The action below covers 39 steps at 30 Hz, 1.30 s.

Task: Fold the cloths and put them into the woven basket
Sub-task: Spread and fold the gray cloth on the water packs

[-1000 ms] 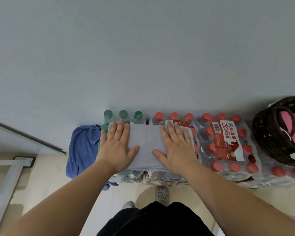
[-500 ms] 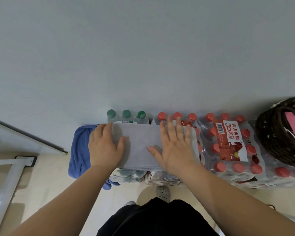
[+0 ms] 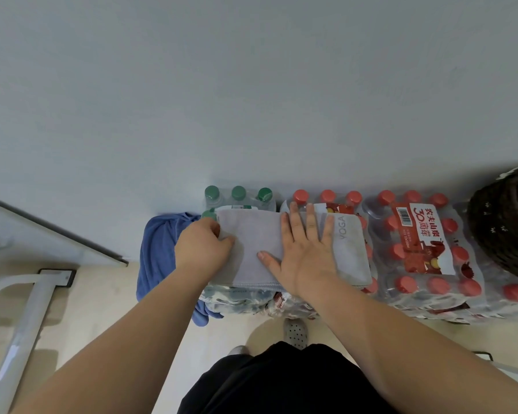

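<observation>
One grey cloth (image 3: 352, 255): under my hands.
Left hand (image 3: 202, 249): my fingers grip its edge.
Right hand (image 3: 307, 258): fingers flat, pressing.

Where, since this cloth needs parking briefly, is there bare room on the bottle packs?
Free: the labelled red-capped pack, between the grey cloth and the woven basket. Crowded: the left end, where the left hand grips the cloth beside the blue cloth; the right hand presses its middle.

We count one left hand (image 3: 204, 249), one right hand (image 3: 305, 252), one grey rectangular cloth (image 3: 254, 234), one blue crumpled cloth (image 3: 159, 249), one dark woven basket (image 3: 497, 228).
</observation>
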Tool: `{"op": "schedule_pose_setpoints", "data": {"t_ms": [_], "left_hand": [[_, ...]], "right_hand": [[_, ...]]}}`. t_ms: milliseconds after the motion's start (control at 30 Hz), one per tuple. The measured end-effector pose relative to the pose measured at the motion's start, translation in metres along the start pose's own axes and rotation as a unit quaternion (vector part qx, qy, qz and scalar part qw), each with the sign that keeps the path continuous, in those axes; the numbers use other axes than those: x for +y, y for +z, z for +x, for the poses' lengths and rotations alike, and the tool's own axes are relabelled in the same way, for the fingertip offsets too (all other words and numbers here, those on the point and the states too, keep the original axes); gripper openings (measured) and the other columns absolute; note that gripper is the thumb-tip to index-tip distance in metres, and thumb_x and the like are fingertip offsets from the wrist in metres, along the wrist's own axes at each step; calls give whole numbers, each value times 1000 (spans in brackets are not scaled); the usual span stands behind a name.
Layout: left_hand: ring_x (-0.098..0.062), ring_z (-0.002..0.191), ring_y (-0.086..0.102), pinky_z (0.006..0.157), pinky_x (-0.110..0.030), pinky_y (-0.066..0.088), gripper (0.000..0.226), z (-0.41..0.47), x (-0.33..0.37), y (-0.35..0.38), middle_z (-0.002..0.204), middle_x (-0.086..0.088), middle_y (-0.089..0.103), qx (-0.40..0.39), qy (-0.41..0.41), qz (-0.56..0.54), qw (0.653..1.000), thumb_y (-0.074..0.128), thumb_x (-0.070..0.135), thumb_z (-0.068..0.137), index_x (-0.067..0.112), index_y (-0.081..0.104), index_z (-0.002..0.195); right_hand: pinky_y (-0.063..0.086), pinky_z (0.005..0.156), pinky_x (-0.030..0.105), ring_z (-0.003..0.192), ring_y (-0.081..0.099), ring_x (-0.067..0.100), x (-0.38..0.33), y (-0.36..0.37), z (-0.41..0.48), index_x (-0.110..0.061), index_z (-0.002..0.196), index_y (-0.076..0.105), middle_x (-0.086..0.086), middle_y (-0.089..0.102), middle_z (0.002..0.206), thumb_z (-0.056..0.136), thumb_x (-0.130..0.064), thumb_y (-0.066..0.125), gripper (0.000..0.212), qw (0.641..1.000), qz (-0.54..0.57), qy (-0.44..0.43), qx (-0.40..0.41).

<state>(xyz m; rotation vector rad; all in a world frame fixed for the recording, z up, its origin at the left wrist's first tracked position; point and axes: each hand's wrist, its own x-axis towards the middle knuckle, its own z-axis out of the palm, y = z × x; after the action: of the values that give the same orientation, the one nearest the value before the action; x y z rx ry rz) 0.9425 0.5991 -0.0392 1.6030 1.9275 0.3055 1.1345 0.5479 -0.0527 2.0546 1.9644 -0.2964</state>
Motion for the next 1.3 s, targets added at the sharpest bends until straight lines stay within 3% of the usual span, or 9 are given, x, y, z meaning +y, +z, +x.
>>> {"op": "schedule_pose_setpoints", "data": {"t_ms": [133, 300, 467, 633, 833, 967, 1100, 1200, 1300], "left_hand": [[-17, 64, 52, 54, -29, 37, 19, -12, 10, -7, 69, 3, 56, 19, 14, -88, 996, 66, 16, 79, 21, 49, 81], [-13, 71, 62, 60, -28, 47, 38, -29, 38, -19, 85, 4, 65, 37, 56, -168, 983, 70, 14, 80, 35, 50, 104], [-4, 63, 61, 59, -21, 49, 35, -52, 87, -16, 84, 11, 66, 44, 154, -190, 969, 68, 13, 84, 34, 51, 106], [0, 63, 59, 56, -11, 43, 29, -65, 134, 27, 82, 13, 64, 19, 227, -162, 960, 68, 14, 84, 30, 51, 102], [-8, 70, 61, 60, -16, 40, 24, -70, 159, 91, 88, 12, 63, -65, 232, -75, 968, 67, 19, 85, 30, 47, 94], [-15, 69, 62, 67, -30, 49, 20, -71, 162, 104, 91, 3, 69, -97, 221, -29, 970, 60, 14, 86, 22, 52, 102], [-4, 66, 56, 69, -29, 49, 24, -71, 151, 97, 99, 4, 67, -38, 225, -40, 973, 56, 3, 84, 17, 60, 103], [-18, 86, 59, 77, -34, 50, 27, -71, 136, 92, 107, 0, 63, 51, 259, 20, 964, 61, 18, 80, 15, 63, 107], [-31, 119, 54, 100, -45, 44, 58, -66, 122, 90, 134, -5, 56, 77, 280, 127, 948, 55, 50, 80, 17, 57, 128]], "right_hand": [[-12, 112, 66, 141, -38, 36, 0, 1, -1, -15, 155, -17, 6, -36, 158, 83, -81, -4, 99, 1000, 14, 0, 3], [-13, 119, 56, 145, -35, 24, 11, 4, 0, -20, 157, -12, 0, -28, 162, 83, -81, -4, 97, 989, 145, -10, 36], [-4, 122, 29, 151, -10, 8, 42, -9, -13, -25, 159, 10, -8, -2, 166, 89, -74, 10, 86, 900, 423, -1, 100], [27, 112, 21, 136, 35, 0, 95, -9, -33, -23, 145, 46, -9, 42, 148, 96, -62, 30, 64, 839, 518, 4, 165], [45, 91, 15, 110, 54, -14, 143, -6, -50, -35, 136, 52, -27, 60, 117, 98, -51, 41, 42, 780, 619, 33, 81], [43, 81, 4, 100, 58, -12, 153, -1, -47, -39, 133, 54, -22, 62, 111, 103, -33, 49, 32, 784, 619, 12, 41], [45, 102, 27, 109, 56, 7, 153, 4, -36, -35, 132, 60, -8, 55, 118, 98, -31, 59, 34, 831, 556, -10, 12], [41, 103, 27, 110, 53, 11, 148, 4, -32, -34, 128, 63, -7, 49, 116, 93, -32, 65, 35, 850, 526, -5, 27], [34, 105, 21, 115, 46, 7, 141, 4, -31, -30, 128, 64, -8, 45, 125, 90, -30, 68, 38, 855, 516, 0, 52]]}}
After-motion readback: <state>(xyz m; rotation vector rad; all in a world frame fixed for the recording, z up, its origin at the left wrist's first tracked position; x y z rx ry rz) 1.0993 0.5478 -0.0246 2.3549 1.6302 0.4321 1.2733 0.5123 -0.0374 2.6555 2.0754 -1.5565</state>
